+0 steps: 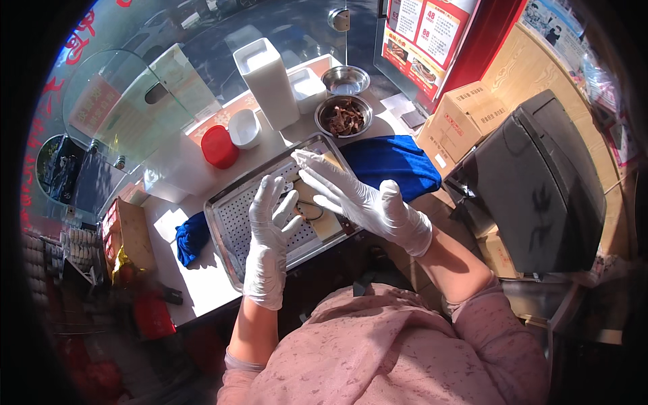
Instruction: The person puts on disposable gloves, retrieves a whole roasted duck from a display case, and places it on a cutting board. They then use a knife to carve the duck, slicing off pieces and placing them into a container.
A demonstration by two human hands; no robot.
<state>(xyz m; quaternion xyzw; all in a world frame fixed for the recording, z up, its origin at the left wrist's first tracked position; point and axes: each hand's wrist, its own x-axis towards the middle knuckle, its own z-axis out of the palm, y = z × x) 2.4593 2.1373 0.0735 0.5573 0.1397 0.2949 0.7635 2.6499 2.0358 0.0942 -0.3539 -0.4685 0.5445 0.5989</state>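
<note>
Both of my hands wear thin white disposable gloves and hold nothing. My left hand (268, 243) is raised over the left part of a perforated metal tray (233, 212), fingers apart. Across from it, my right hand (367, 202) stretches over the tray's right part, thumb spread from the fingers. Between and beneath them a pale cutting board (324, 228) lies in the tray, partly hidden by my right hand. A dark loop (316, 215) shows on the board; what it belongs to I cannot tell. A dark riveted handle (348, 225) sits at the tray's near edge.
Behind the tray stand a steel bowl of dark meat pieces (347, 119), another steel bowl (346, 80), a tall white container (268, 83) and a red tub (219, 147). Blue cloths (390, 164) (192, 240) flank the tray. Cardboard boxes (458, 129) and a black bin-like container (536, 197) stand right.
</note>
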